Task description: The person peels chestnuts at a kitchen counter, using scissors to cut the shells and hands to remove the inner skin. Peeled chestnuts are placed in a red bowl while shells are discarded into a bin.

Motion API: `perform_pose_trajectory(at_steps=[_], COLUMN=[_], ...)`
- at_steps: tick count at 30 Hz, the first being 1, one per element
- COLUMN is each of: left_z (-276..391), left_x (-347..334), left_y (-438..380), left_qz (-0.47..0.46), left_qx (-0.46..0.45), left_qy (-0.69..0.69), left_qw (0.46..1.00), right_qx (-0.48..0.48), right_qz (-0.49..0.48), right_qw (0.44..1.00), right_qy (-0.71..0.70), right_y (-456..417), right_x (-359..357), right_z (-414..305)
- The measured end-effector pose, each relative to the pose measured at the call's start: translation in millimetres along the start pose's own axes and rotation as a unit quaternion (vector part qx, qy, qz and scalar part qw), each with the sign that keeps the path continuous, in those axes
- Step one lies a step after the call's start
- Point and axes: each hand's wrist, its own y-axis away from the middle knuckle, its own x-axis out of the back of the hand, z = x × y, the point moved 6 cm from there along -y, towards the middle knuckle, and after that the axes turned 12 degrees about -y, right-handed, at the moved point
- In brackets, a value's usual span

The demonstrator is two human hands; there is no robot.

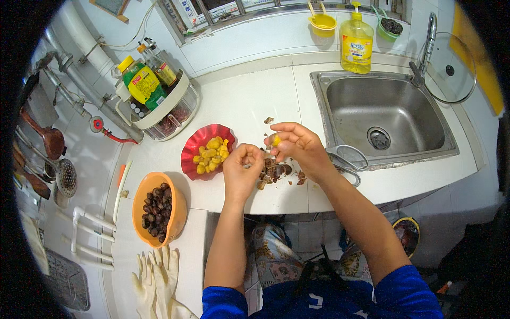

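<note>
In my right hand (pixel 301 147) is a peeled yellow chestnut (pixel 276 140), held between the fingertips. My left hand (pixel 244 169) is curled close beside it, thumb and forefinger together; whether they pinch a bit of shell I cannot tell. Brown chestnut shells (pixel 275 171) lie in a pile on the white counter below the hands. Left of them, a red fluted plate (pixel 189 159) holds several peeled yellow chestnuts (pixel 212 153). An orange plastic basin (pixel 180 211) with unpeeled dark chestnuts (pixel 157 209) stands further left, nearer to me.
Scissors (pixel 350 163) lie right of the shells, by the steel sink (pixel 382 119). Dish soap (pixel 356 46) stands behind the sink. A bottle caddy (pixel 175 111) is at the back left. Cream rubber gloves (pixel 157 279) lie at the near left.
</note>
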Motion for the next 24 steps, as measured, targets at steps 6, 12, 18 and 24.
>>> perform_pose_trajectory(at_steps=[6, 12, 18, 24], left_z=[13, 27, 27, 44], left_x=[-8, -5, 1, 3], left_y=[2, 1, 1, 2], left_qz=[-0.041, -0.015, 0.005, 0.011], left_qx=[-0.081, -0.059, -0.124, -0.101], left_qy=[-0.084, -0.059, -0.051, 0.003], left_qw=[0.992, 0.996, 0.991, 0.995], right_qx=[-0.018, -0.025, -0.037, -0.063], right_qz=[-0.005, -0.001, 0.007, -0.002], right_qw=[0.999, 0.998, 0.997, 0.997], right_qy=[-0.046, -0.064, -0.069, -0.045], right_y=[-1, -2, -1, 0], right_x=[6, 9, 8, 9], right_z=[3, 5, 7, 11])
